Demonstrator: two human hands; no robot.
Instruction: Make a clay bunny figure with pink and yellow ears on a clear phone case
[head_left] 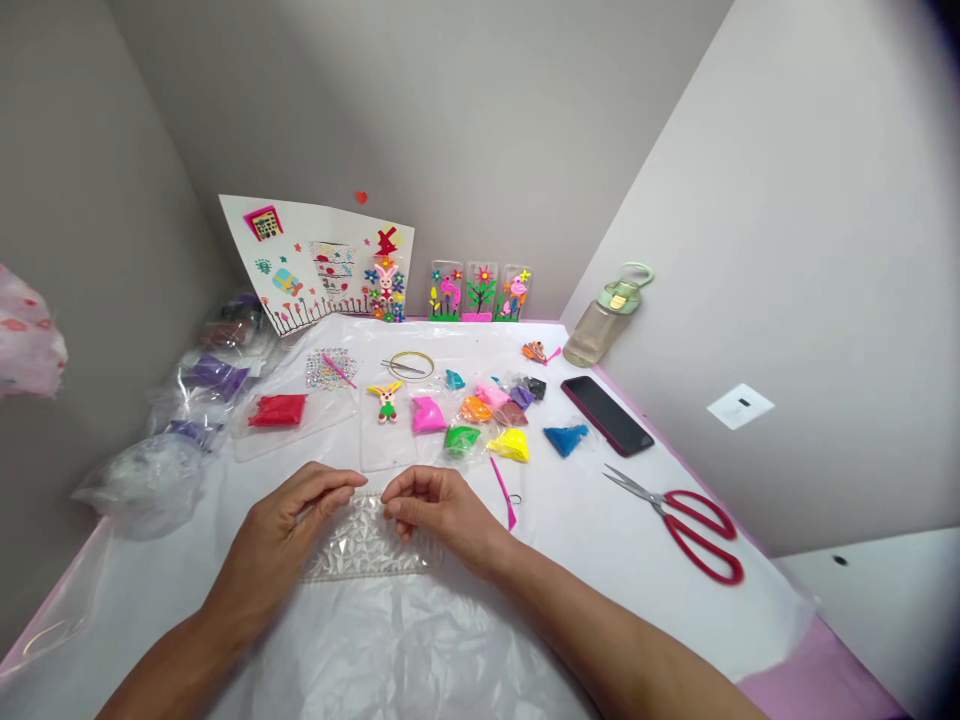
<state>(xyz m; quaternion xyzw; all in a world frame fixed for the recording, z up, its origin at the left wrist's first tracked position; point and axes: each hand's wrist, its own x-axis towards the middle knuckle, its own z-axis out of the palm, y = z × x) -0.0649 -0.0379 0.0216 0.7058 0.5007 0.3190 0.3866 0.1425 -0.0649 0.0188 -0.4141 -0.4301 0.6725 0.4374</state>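
Note:
A clear phone case [367,545] with a faceted, quilted surface lies sideways on the white sheet in front of me. My left hand [289,525] is closed at its upper left edge, thumb and fingers pressed together. Opposite it, my right hand [442,515] pinches the upper edge near the middle, with its other fingers curled. The fingertips of both hands are close together but apart. Beyond them sits a clay rabbit [387,402] with yellow ears on a clear sheet, beside bags of pink clay [428,414], green clay [461,439] and yellow clay [511,444].
Red-handled scissors [679,520], a dark phone [607,415] and a water bottle [602,318] stand or lie at right. A pink tool [503,494] lies by my right hand. Red clay [277,410] and plastic bags [161,470] are left. Decorated cases [481,292] lean on the wall.

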